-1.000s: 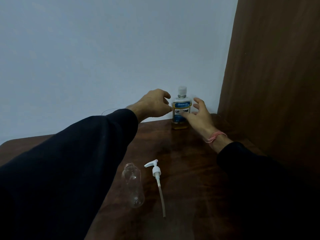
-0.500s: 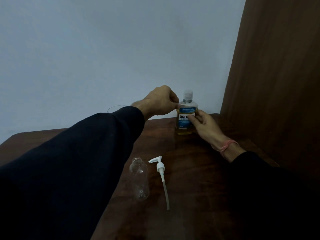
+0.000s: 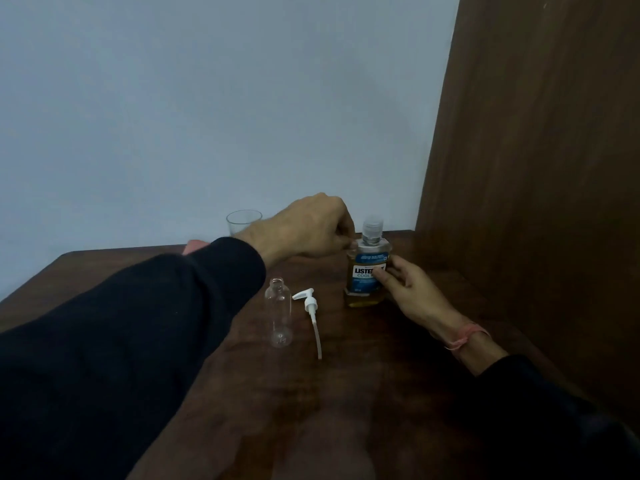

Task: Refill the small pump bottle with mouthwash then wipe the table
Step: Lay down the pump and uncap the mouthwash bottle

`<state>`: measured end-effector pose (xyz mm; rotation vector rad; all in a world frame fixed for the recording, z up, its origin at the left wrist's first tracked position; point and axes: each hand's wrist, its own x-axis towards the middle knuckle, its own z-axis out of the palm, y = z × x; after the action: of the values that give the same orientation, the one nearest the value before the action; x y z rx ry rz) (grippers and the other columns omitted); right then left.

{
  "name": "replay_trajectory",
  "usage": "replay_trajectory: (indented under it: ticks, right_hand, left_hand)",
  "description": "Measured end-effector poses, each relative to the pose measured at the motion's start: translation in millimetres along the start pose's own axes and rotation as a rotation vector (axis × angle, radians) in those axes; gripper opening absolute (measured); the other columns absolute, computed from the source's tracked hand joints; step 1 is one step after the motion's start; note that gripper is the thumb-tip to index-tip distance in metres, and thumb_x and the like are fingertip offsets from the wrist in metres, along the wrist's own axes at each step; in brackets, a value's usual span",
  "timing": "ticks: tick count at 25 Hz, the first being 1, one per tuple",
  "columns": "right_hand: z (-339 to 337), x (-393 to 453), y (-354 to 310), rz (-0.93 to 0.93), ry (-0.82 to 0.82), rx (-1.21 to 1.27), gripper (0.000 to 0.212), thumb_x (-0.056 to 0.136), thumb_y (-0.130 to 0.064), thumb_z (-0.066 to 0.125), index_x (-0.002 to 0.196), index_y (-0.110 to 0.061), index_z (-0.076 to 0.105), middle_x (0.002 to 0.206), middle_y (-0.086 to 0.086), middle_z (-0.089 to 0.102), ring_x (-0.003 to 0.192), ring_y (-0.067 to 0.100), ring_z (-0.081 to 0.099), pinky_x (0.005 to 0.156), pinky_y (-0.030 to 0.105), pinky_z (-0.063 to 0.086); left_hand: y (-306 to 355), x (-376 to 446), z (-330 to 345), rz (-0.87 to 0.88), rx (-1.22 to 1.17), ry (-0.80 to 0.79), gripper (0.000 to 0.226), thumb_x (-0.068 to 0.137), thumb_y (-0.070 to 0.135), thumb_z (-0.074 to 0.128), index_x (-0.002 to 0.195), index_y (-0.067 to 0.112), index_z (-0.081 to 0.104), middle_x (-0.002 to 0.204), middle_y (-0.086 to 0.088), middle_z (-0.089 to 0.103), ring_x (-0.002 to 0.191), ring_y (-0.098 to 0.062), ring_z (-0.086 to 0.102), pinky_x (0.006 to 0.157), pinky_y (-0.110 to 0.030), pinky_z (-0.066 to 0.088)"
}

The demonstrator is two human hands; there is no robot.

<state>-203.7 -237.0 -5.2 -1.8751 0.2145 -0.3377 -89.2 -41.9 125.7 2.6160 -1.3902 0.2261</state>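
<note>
A mouthwash bottle (image 3: 366,271) with a blue label, a clear cap and amber liquid stands upright on the dark wooden table (image 3: 346,393). My right hand (image 3: 412,289) grips its body from the right, fingers over the label. My left hand (image 3: 311,230) is curled at the bottle's shoulder, its fingertips touching just below the cap. The small clear pump bottle (image 3: 280,317) lies on its side, uncapped, left of the mouthwash. Its white pump head with a long tube (image 3: 311,317) lies beside it.
A clear glass (image 3: 242,221) stands at the table's back edge, partly behind my left wrist. A pink object (image 3: 194,245) peeks out behind my left sleeve. A brown wooden panel (image 3: 536,168) rises along the right side; a pale wall stands behind.
My right hand has closed around the mouthwash bottle and drawn it nearer across the table. My left hand has stayed at the bottle's shoulder. The glass has come into view.
</note>
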Motion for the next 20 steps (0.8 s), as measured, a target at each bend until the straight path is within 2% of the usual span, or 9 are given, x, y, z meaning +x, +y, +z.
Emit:
replay_trajectory:
  ticks: [3,6,8,10,12,15,17,20]
  right_hand:
    - [1,-31,2,-0.034,-0.037,0.078,0.044,0.111,-0.022,0.060,0.155,-0.024,0.054,0.153,-0.001,0.065,0.144,0.015,0.060,0.123,0.043,0.049]
    - [2,-47,5,-0.048,-0.063,0.125,0.041,0.106,-0.022,0.068,0.146,-0.030,0.058,0.146,-0.002,0.071,0.142,0.015,0.063,0.120,0.039,0.051]
    - [-2,-48,0,-0.031,-0.067,0.154,0.062,0.090,-0.029,0.085,0.145,-0.033,0.057,0.145,-0.004,0.071,0.142,0.016,0.063,0.119,0.039,0.051]
    - [-5,-44,-4,-0.023,-0.065,0.261,0.086,0.074,-0.028,0.096,0.151,-0.033,0.055,0.150,-0.002,0.068,0.142,0.018,0.061,0.120,0.042,0.050]
    - [0,-40,-3,-0.031,-0.092,0.427,0.086,0.075,-0.024,0.096,0.152,-0.030,0.058,0.153,0.004,0.066,0.144,0.024,0.061,0.120,0.050,0.050]
    - [16,-35,10,-0.031,-0.074,0.530,0.075,0.079,-0.030,0.093,0.148,-0.021,0.065,0.141,0.007,0.075,0.137,0.029,0.069,0.115,0.056,0.054]
    - [22,-33,12,-0.048,-0.033,0.483,0.071,0.078,-0.036,0.091,0.142,-0.020,0.068,0.136,0.006,0.078,0.132,0.025,0.072,0.115,0.053,0.056]
    - [25,-29,12,-0.054,-0.032,0.465,0.066,0.084,-0.035,0.086,0.145,-0.021,0.066,0.138,0.003,0.077,0.132,0.022,0.072,0.115,0.049,0.056]
  left_hand:
    - [18,-36,4,0.001,0.085,0.088,0.026,0.108,0.046,0.073,0.124,0.034,0.088,0.118,0.011,0.087,0.111,-0.017,0.079,0.098,-0.038,0.059]
    - [30,-61,8,-0.053,0.057,0.131,0.027,0.107,0.050,0.070,0.124,0.038,0.088,0.118,0.014,0.087,0.118,-0.016,0.077,0.109,-0.042,0.054]
    - [39,-74,13,-0.133,-0.035,0.287,0.027,0.106,0.051,0.074,0.124,0.036,0.088,0.118,0.015,0.087,0.122,-0.014,0.074,0.112,-0.040,0.052]
    - [53,-84,21,-0.202,-0.308,0.444,0.034,0.105,0.050,0.077,0.133,0.033,0.084,0.128,0.017,0.084,0.128,-0.008,0.073,0.113,-0.032,0.053]
    - [67,-83,28,-0.193,-0.605,0.422,0.046,0.107,0.049,0.075,0.150,0.032,0.073,0.147,0.018,0.076,0.134,-0.007,0.071,0.116,-0.030,0.053]
    - [71,-63,31,-0.162,-0.734,0.285,0.051,0.114,0.044,0.068,0.163,0.030,0.062,0.161,0.015,0.066,0.133,-0.014,0.073,0.117,-0.041,0.058]
    - [63,-50,30,-0.154,-0.785,0.238,0.042,0.116,0.037,0.067,0.157,0.027,0.068,0.159,0.010,0.070,0.125,-0.016,0.075,0.110,-0.041,0.061]
    - [47,-40,40,-0.164,-0.984,0.274,0.031,0.116,0.026,0.069,0.145,0.018,0.077,0.143,0.002,0.080,0.088,0.003,0.075,0.075,-0.019,0.058]
